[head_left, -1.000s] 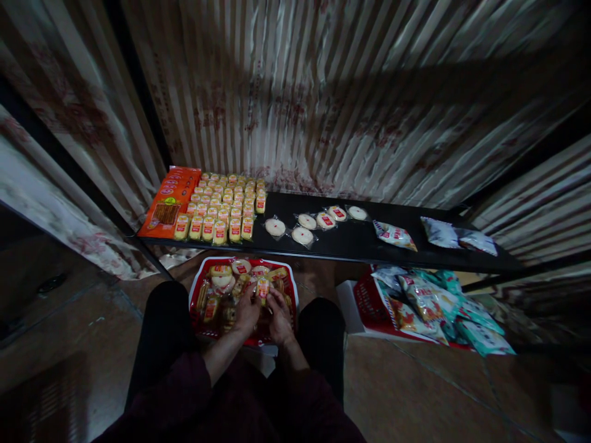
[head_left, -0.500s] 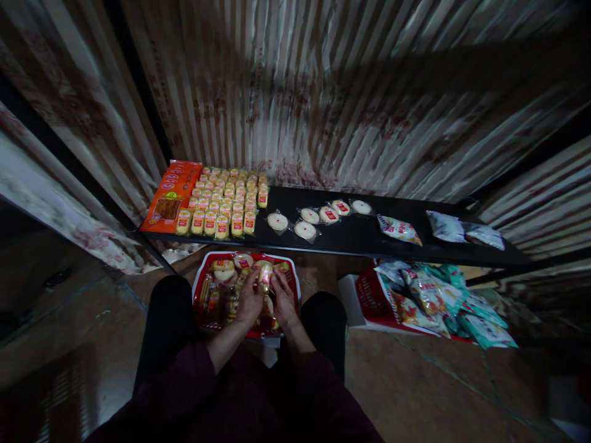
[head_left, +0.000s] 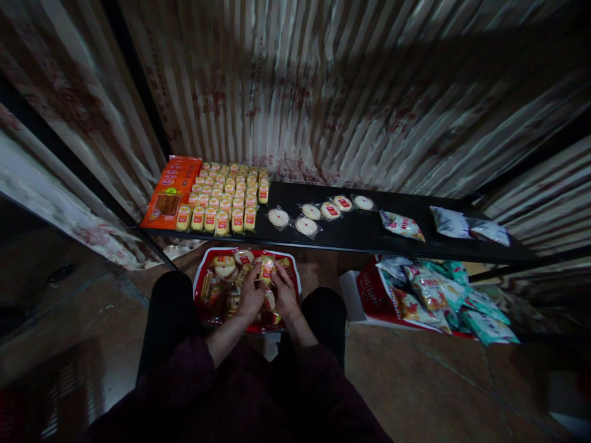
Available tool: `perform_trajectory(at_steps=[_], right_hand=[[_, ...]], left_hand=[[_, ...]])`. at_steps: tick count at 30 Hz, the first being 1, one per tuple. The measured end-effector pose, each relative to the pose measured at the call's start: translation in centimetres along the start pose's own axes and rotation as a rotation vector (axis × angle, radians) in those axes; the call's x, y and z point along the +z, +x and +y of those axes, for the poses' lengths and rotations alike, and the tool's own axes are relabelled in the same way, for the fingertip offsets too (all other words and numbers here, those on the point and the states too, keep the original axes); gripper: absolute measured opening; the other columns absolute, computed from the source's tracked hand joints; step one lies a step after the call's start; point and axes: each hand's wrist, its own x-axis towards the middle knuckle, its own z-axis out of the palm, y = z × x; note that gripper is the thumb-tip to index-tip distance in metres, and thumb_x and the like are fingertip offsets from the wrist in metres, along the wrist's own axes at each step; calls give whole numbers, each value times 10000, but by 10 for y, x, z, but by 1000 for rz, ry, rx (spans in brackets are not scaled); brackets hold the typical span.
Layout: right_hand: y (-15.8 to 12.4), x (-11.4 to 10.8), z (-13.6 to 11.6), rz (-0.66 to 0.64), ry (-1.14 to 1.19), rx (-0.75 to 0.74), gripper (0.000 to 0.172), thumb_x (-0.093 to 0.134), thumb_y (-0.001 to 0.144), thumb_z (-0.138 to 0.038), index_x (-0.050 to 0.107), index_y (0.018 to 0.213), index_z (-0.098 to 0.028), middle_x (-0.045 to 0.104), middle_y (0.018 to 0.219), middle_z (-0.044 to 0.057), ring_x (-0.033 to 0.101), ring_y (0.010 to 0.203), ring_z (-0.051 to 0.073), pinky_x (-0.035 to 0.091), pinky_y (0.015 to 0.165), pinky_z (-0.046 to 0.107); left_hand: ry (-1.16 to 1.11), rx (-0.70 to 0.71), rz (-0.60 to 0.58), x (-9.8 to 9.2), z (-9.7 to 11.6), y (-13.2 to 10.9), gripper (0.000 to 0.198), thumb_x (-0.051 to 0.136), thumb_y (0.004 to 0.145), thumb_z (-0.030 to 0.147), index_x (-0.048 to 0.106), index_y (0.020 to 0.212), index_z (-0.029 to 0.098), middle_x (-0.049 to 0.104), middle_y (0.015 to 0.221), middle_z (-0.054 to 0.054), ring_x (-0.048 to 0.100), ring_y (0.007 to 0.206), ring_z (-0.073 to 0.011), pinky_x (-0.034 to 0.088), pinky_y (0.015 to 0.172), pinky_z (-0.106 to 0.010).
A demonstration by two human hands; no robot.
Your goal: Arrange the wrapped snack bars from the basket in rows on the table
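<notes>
Snack packet [head_left: 266, 269]: pinched upright between the fingertips of left hand [head_left: 250, 299] and right hand [head_left: 285, 295], both hands closed narrowly on it, just above the far half of the red tray [head_left: 199, 288]. Judged risk: fingertip grip only on slick wrapping, so liable to slip and drop back among the loose packets [head_left: 225, 271] heaped in the tray, hard to tell apart in dim light. Second risk: tray set low between left knee [head_left: 168, 301] and right knee [head_left: 325, 307], near rim hidden under the wrists; liable to tilt or spill if nudged by a forearm or knee. Little side room here; free room upward and forward only. Well apart to the right, floor box of green bags [head_left: 369, 295], no obstruction. Beyond the tray, mind the front edge of the black tabletop [head_left: 360, 232], close over the far rim: possible knock for knuckles. Left end of tabletop packed tight with rows of yellow packets [head_left: 226, 200] beside an orange box [head_left: 170, 194]; front row at the very edge, easily pushed off. Bare surface open toward the middle and right, around round cakes [head_left: 306, 226] and scattered bags [head_left: 401, 226]. Farthest back, striped curtain [head_left: 323, 92] closing the rear.
</notes>
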Motion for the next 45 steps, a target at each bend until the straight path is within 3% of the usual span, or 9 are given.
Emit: perform_trajectory(at_steps=[6, 9, 14, 22, 30, 39, 45], right_hand=[[-4, 1, 0, -39, 31, 26, 495, 756, 655, -345, 658, 1139, -301, 670, 1179, 2, 613, 1092, 216, 495, 941, 362], [-7, 0, 3, -25, 24, -3, 457, 770, 638, -351, 686, 1084, -302, 628, 1256, 2, 581, 1150, 231, 466, 987, 370], [-9, -5, 7, -48, 1, 41, 352, 762, 649, -360, 716, 991, -292, 687, 1134, 18, 612, 1103, 237, 475, 971, 376], [-11, -6, 8, -33, -30, 46, 422, 736, 667, -400, 688, 1065, -268, 700, 1102, 39, 653, 1018, 239, 510, 912, 382], [-13, -5, 7, 47, 44, 74, 411, 768, 626, -372, 702, 1014, -254, 725, 1032, 25, 669, 965, 229, 530, 847, 357], [-17, 2, -2, 18, 70, 60, 432, 767, 634, -339, 697, 1057, -289, 712, 1071, 7, 663, 967, 212, 522, 850, 343], [-14, 4, -6, -81, 32, 0, 457, 743, 681, -347, 650, 1128, -337, 686, 1146, -19, 643, 1024, 208, 507, 882, 336]], left_hand=[[-26, -3, 16, 0, 6, -1, 515, 464, 777, 89, 536, 1271, 215, 600, 1267, -62, 538, 1185, -185, 402, 1051, -366], [-46, -19, 29, 2, 8, 0, 514, 469, 787, 90, 505, 1287, 203, 631, 1200, -77, 571, 1137, -184, 437, 1010, -358], [-73, -56, 73, 4, 5, 2, 457, 490, 807, 117, 478, 1261, 161, 654, 1120, -100, 626, 1016, -179, 486, 926, -347], [-60, 4, 88, 6, 4, 4, 258, 505, 778, 93, 546, 1024, 161, 660, 1042, -88, 635, 942, -170, 493, 893, -339], [-44, -39, 60, 6, 4, 1, 271, 489, 795, 113, 578, 1041, 182, 661, 1069, -68, 629, 941, -157, 503, 858, -315], [28, 78, 71, 2, 14, 4, 306, 500, 788, 103, 585, 1073, 173, 633, 1119, -94, 609, 980, -180, 475, 917, -360], [3, 136, 56, 2, 18, 6, 306, 497, 792, 113, 591, 1074, 184, 636, 1119, -88, 608, 995, -184, 475, 924, -359]])
